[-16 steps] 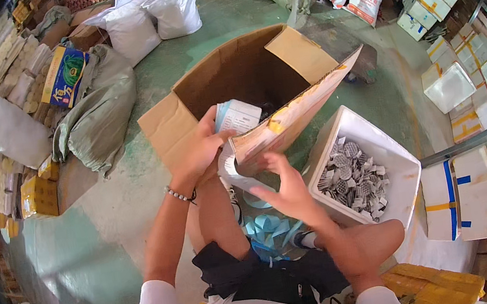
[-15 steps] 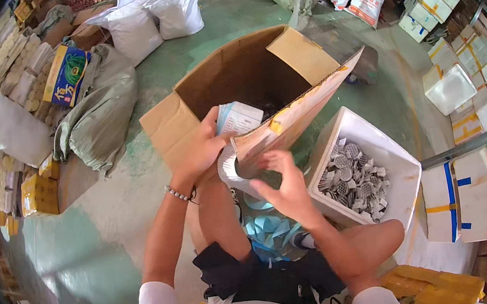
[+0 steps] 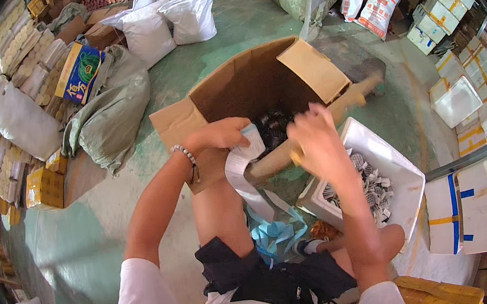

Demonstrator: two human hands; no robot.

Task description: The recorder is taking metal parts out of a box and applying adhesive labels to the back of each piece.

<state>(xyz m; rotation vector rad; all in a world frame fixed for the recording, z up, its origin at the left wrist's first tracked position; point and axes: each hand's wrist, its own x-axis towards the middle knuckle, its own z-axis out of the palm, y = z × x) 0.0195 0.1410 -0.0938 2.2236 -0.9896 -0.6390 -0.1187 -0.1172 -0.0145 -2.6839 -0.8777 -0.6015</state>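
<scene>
My left hand [image 3: 225, 134] is closed on a strip of white paper labels [image 3: 254, 140], over the near left side of an open cardboard box [image 3: 234, 85]. The strip's tail curls down past my knee. Dark, glossy things [image 3: 274, 124] lie inside the carton. My right hand [image 3: 318, 141] is raised at the box's near right flap [image 3: 345, 97]. Its fingers look bent but are smeared by motion, so what they hold, if anything, is unclear. Below that arm stands a white foam box [image 3: 399, 177] holding a pile of small dark bundles with white labels [image 3: 377, 192].
Crumpled light-blue ribbon [image 3: 273, 232] lies on the floor between my feet. White sacks [image 3: 193, 13] and a grey-green sack [image 3: 108, 121] stand beyond the carton. Stacked white foam boxes [image 3: 474, 197] line the right side. A yellow-taped box [image 3: 434, 293] sits near my right elbow.
My right hand has risen from beside the label strip to the carton's flap, which has tipped lower. More of the strip hangs from my left hand, and the dark contents now show.
</scene>
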